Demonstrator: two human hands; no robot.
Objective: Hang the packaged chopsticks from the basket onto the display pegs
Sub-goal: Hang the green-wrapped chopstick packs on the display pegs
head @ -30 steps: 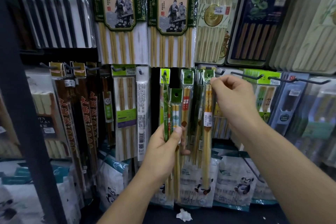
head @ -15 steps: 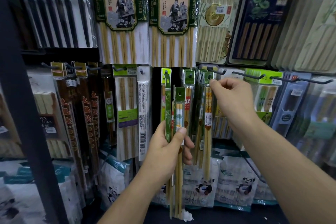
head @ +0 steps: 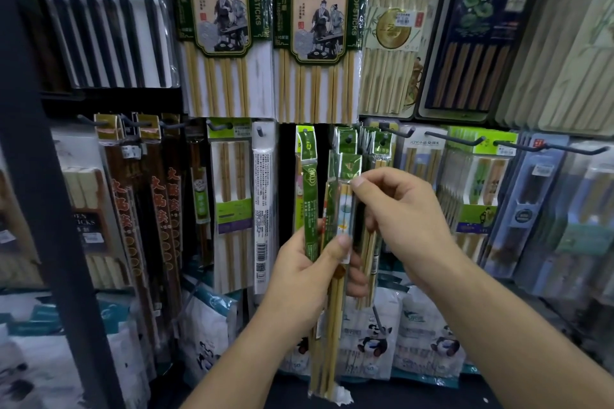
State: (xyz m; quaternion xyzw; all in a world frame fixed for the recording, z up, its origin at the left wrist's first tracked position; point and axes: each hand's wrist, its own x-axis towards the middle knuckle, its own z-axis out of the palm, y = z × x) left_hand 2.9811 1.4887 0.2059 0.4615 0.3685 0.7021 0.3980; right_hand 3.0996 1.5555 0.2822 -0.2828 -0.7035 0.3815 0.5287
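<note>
My left hand [head: 307,271] grips a bundle of narrow chopstick packs [head: 327,302] with green header cards, held upright in front of the display. My right hand [head: 397,212] pinches the upper part of the front pack [head: 345,206] in that bundle, just under its green header. Behind my hands, green-topped packs [head: 345,143] hang on a peg. To the right of them a dark display peg [head: 397,133] juts out over further hanging packs. The basket is out of view.
Large chopstick sets [head: 216,30] hang on the row above. Dark brown packs [head: 139,209] hang at the left beside a black shelf upright [head: 50,209]. More pegs [head: 545,148] with packs stick out at the right. Panda-printed bags [head: 375,342] stand on the shelf below.
My right hand let go of the pack it was hanging on the peg and dropped down and left to the bundle. My left hand holds the bundle a little lower.
</note>
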